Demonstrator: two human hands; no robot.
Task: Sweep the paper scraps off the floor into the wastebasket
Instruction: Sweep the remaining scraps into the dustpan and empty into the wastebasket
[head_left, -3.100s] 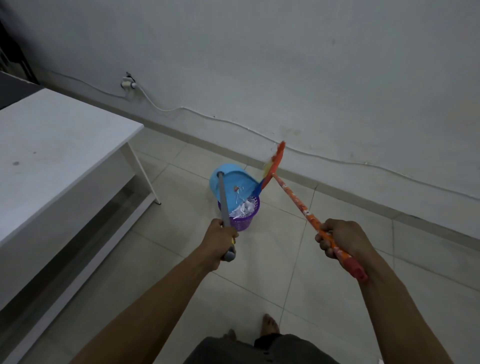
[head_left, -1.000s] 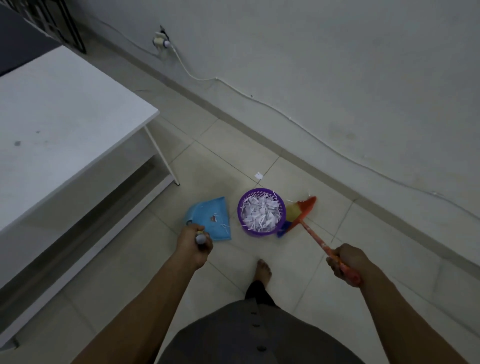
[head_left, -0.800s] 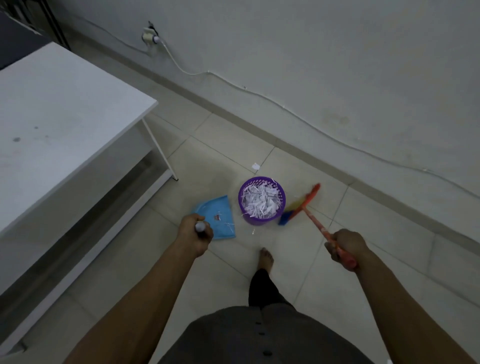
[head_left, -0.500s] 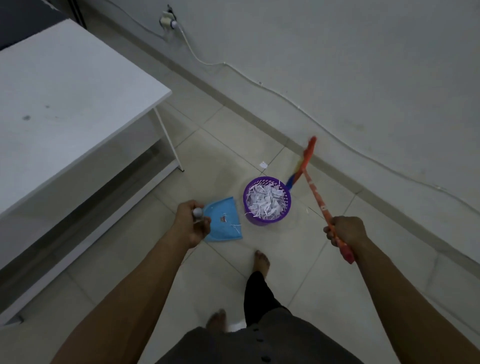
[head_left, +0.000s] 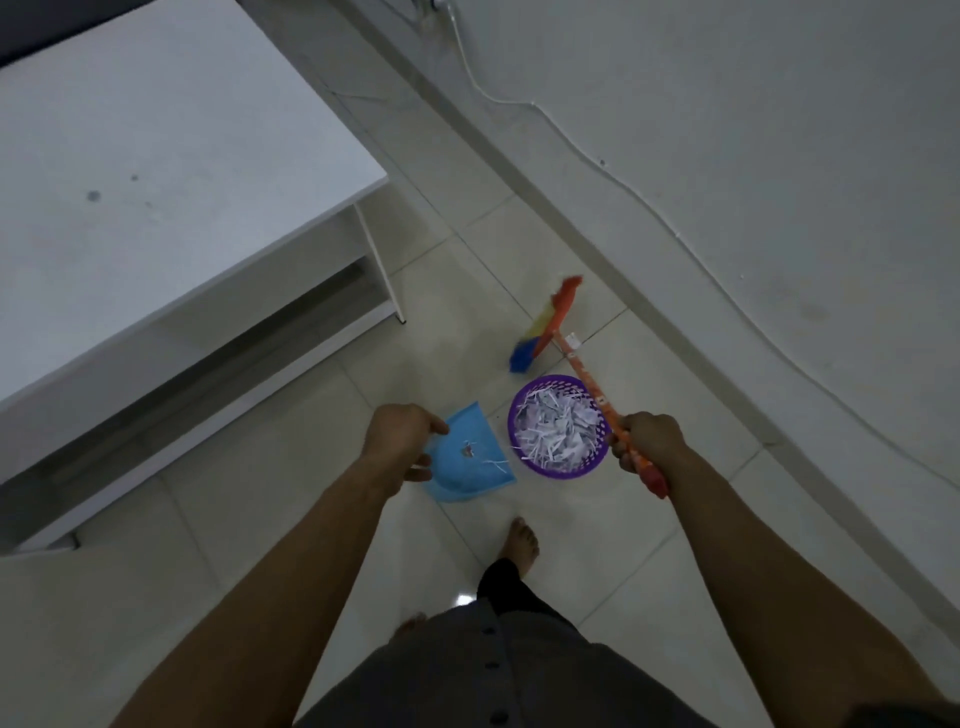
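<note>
My right hand (head_left: 647, 441) is clenched round the near end of the orange-handled broom (head_left: 583, 370). Its shaft runs away from my knuckles across the rim of the round purple plastic wastebasket (head_left: 558, 470), so the orange, yellow and blue bristle head (head_left: 540, 332) reaches the pale tiled floor (head_left: 623, 545) beyond the basket, I judge to pull stray bits back toward me. The shredded white paper scraps (head_left: 558, 434) lie heaped inside the basket, between my two hands, and a few more cling to the flat blue plastic dustpan (head_left: 467, 460). That pan rests on the floor just under my left hand (head_left: 402, 441) with its mouth toward the basket. The fingers curve over where its handle should be, but the handle is hidden, so I cannot tell whether I grip it. The white tabletop (head_left: 156, 156) and its leg crowd the space past my left hand. A thin white cable (head_left: 623, 187) runs along the wall beyond the broom, and my bare foot (head_left: 522, 545) stands just behind the basket.
</note>
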